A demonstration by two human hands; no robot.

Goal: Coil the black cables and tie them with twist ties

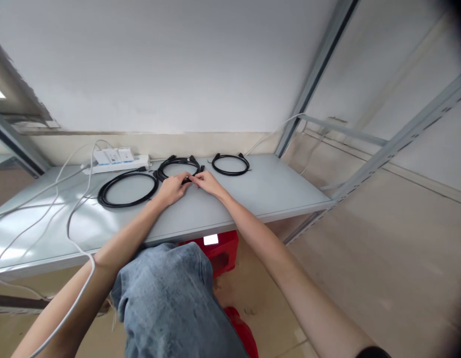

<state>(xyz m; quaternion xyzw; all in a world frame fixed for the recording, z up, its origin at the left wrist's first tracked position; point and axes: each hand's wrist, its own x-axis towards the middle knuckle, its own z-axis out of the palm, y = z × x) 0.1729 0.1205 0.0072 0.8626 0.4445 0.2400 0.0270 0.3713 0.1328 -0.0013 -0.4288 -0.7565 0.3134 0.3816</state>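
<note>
Three coiled black cables lie on the grey metal shelf (282,191). My left hand (174,189) and my right hand (207,182) meet at the near edge of the middle coiled cable (165,163). The fingers of both hands are pinched close together on that edge; the exact spot they grip is partly hidden by the fingertips. To the left, beside my left wrist, is another coiled cable (103,195). A third, smaller coiled cable (230,173) rests to the right, beyond my right hand and apart from it.
A white power strip (137,163) with several plugged-in white adapters (113,155) stands at the back left. White cords (70,219) trail from it across the shelf and my left arm. Metal posts (308,89) frame the shelf. Below is a red stool (230,248) with a bright-screened phone (211,239).
</note>
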